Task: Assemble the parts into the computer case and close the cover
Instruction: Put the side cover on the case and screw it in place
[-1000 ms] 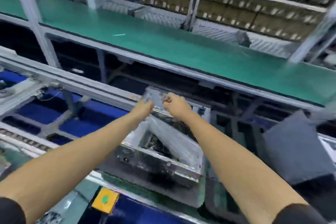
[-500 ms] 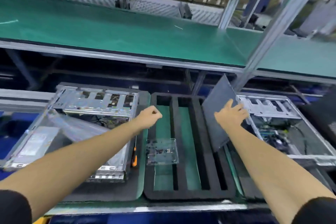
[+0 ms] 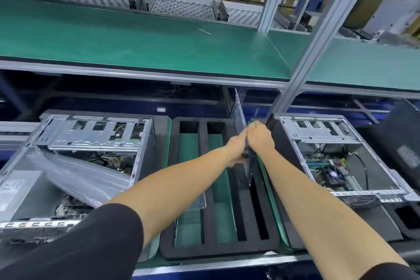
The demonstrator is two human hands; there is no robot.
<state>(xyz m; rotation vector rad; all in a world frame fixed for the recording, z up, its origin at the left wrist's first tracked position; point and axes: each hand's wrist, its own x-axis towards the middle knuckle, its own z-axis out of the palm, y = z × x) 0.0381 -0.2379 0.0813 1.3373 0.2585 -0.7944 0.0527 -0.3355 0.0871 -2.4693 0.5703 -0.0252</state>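
A grey case cover panel (image 3: 241, 111) stands on edge, seen almost edge-on, over the black slotted foam tray (image 3: 229, 188). My right hand (image 3: 260, 137) grips its upper edge. My left hand (image 3: 236, 150) holds the panel from the left side, fingers partly hidden. An open computer case (image 3: 341, 154) with a motherboard inside lies on the right. A second open case (image 3: 86, 154) with a clear plastic bag (image 3: 86, 175) inside lies on the left.
A green shelf (image 3: 136, 41) runs above the work level on aluminium posts (image 3: 318, 36). A clear plastic sheet (image 3: 202, 202) lies in the foam tray under my left arm. A dark panel (image 3: 404, 143) leans at far right. Cardboard boxes fill racks at the back.
The view swung right from the left case to the foam tray. My right hand took the cover panel and turned it upright; my left hand moved across and joined it.
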